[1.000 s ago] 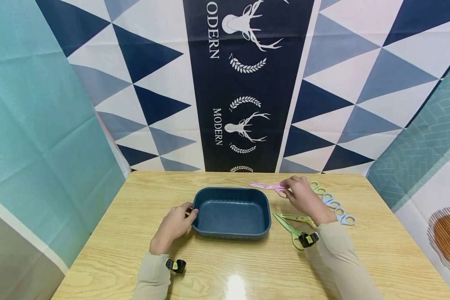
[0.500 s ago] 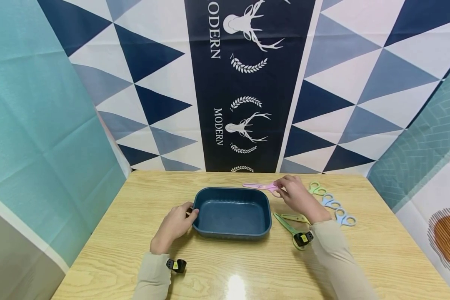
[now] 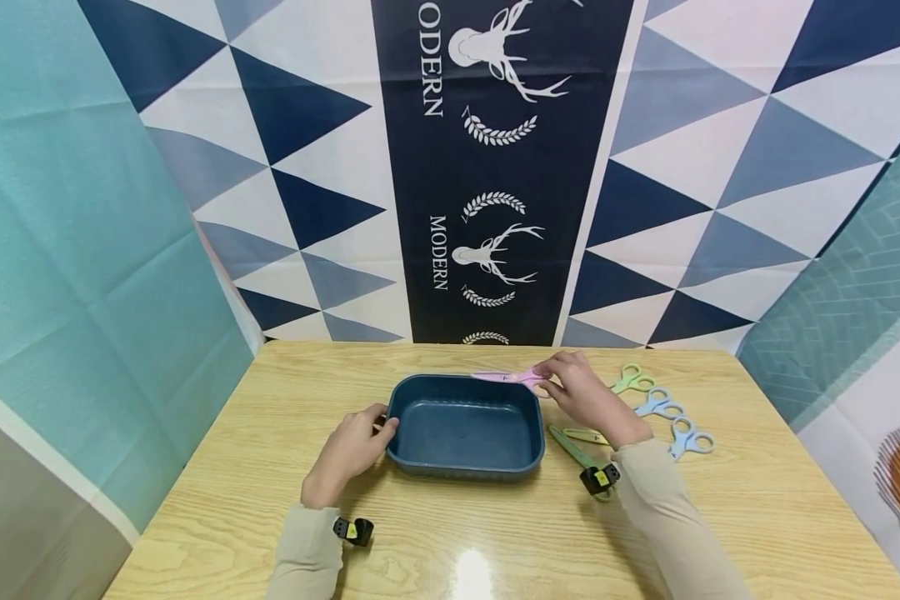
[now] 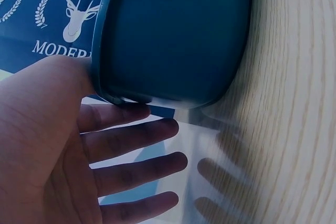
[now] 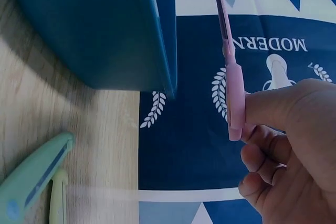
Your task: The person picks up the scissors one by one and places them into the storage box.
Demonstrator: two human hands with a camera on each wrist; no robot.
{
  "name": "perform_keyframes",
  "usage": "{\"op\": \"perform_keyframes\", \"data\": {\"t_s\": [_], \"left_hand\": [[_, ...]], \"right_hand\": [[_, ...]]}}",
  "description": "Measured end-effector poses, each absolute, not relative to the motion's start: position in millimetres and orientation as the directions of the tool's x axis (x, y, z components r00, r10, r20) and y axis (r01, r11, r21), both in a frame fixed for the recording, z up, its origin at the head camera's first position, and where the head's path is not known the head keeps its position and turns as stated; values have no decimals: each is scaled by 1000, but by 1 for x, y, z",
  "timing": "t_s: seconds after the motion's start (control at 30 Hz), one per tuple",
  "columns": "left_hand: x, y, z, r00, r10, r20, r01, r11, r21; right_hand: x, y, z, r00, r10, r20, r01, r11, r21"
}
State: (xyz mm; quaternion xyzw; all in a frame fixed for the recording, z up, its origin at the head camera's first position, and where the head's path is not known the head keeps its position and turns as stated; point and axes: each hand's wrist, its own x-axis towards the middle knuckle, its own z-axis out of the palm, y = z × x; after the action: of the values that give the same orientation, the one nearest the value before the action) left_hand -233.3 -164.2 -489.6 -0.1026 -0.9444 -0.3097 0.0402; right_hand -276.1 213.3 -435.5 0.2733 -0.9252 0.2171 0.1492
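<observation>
A dark blue container [image 3: 465, 471] stands on the table, its near wall filling the top of the left wrist view. At its left end my left hand [image 3: 351, 450] holds the rim between thumb and index finger, the other fingers extended outside. Pink scissors [image 3: 501, 377] are pinched by the handles in my right hand [image 3: 588, 400], their blades pointing left above the container's back right rim. In the right wrist view the scissors [image 5: 235, 95] are seen edge-on, above rim height. Green scissors [image 3: 570, 447] and yellow scissors [image 3: 587, 435] lie right of the container, partly hidden by my right arm.
Farther right on the wooden table [image 3: 435, 533] lie light green scissors [image 3: 633, 379] and two blue pairs, one [image 3: 660, 404] behind the other [image 3: 690, 437]. A patterned cloth [image 3: 322, 250] hangs behind the table's back edge.
My right hand has moved left with the pink scissors, bringing the blades from behind the container's right corner to over its back rim. My left hand stays at the left end.
</observation>
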Motion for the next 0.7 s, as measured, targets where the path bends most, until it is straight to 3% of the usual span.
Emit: {"op": "perform_keyframes", "data": {"t_s": [0.23, 0.7], "left_hand": [[-233, -163, -488, -976, 169, 137, 218, 785, 580], [-234, -164, -489, -976, 172, 136, 219, 786, 578]], "right_hand": [[-276, 206, -435, -817, -452, 359, -564, 756, -333], [-280, 186, -435, -779, -507, 368, -615, 732, -294]]}}
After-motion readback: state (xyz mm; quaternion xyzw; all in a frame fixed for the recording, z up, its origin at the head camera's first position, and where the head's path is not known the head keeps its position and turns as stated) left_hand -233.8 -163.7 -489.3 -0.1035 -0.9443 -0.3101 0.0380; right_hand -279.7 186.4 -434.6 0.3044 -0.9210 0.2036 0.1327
